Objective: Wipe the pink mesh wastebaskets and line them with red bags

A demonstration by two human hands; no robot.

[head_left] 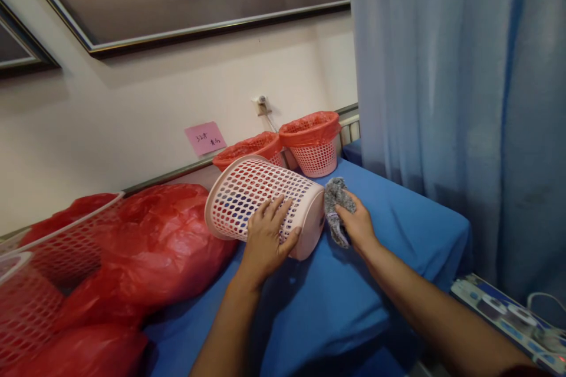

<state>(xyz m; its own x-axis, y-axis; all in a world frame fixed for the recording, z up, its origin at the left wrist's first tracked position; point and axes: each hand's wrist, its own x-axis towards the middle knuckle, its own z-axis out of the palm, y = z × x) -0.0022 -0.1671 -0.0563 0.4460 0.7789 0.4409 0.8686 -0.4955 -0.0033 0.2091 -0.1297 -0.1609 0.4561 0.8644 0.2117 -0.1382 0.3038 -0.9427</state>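
A pink perforated plastic basket (247,191) lies on its side on the blue-covered table (375,235), its mouth facing left. My left hand (266,237) lies on the basket's side wall, fingers wrapped over it, steadying it. My right hand (356,225) is closed on a grey cloth (336,203) and presses it against the basket's flat bottom.
Two pink baskets lined with red bags (312,138) stand by the wall behind. A heap of red plastic bags (154,247) and more baskets (26,300) fill the left. A blue curtain (455,82) hangs right. A power strip (508,315) lies at lower right.
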